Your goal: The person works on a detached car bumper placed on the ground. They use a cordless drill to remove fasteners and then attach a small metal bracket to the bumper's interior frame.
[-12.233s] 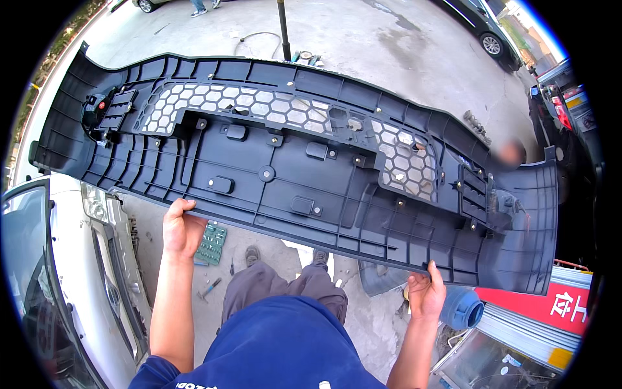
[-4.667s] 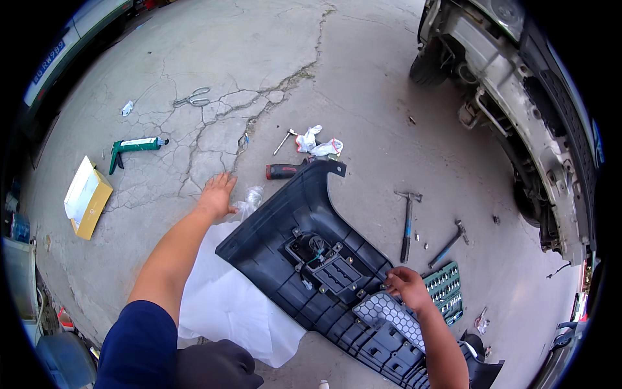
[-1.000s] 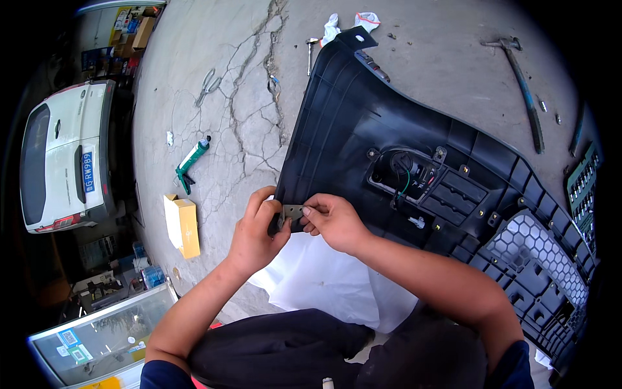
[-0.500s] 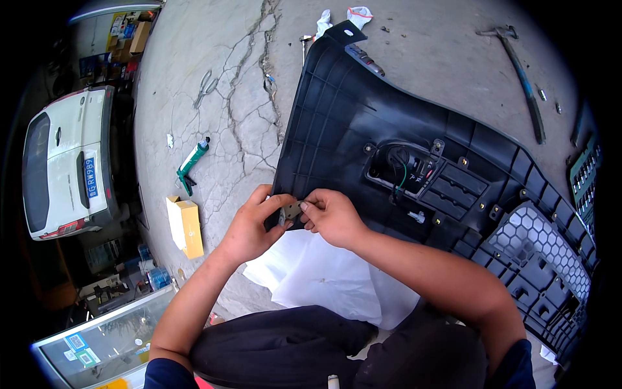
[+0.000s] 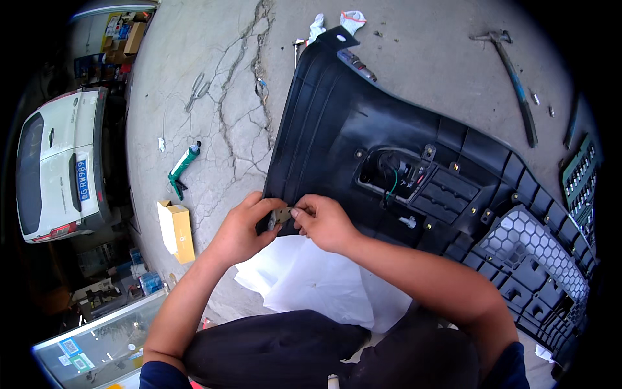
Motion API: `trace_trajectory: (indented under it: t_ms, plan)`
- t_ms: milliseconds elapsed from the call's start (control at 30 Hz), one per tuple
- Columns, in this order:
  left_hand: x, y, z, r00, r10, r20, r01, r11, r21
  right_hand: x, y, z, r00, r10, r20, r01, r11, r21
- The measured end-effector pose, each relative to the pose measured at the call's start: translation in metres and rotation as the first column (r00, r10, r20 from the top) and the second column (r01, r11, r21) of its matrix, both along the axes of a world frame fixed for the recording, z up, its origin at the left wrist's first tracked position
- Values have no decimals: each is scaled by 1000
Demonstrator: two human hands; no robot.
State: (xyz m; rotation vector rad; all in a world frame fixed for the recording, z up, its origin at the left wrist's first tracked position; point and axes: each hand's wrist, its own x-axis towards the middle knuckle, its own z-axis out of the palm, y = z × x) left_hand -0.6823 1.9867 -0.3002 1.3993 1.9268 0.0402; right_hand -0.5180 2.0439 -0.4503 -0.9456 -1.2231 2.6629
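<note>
Unmoved since before — small clip [image 5: 282, 214] pinched between both hands' fingers [image 5: 293, 211] at bumper edge [image 5: 275, 188].

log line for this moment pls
left hand + right hand: pinch small grey metal clip | at edge of black plastic bumper | over white sheet

Black bumper [image 5: 363, 129] with honeycomb grille [image 5: 528, 243]; white sheet [image 5: 311, 279].

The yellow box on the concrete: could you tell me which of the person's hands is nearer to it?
Left. The left hand is just right of the yellow box; the right hand lies farther right, beyond the left.
</note>
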Motion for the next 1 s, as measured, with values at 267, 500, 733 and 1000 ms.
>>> trace_trajectory:
  t_ms: [267, 500, 733, 1000]
  plan:
    - [-6, 1, 18, 999, 37, 1, -37, 999, -21, 28, 93, 89, 985, 36, -170, 53, 869, 492]
    - [-9, -10, 29, 1000, 30, -2, -30, 995, -92, 24, 285, 10, 912, -410, 29, 169, 437, 883]
    - [-25, -33, 48, 1000, 24, 12, -22, 987, -158, -49, 327, -115, 829, -232, 510, -518, 27, 855]
    - [-26, -40, 25, 999, 4, 46, -1, 998, -66, -23, 321, -100, 833, -352, 426, -483, -90, 871]
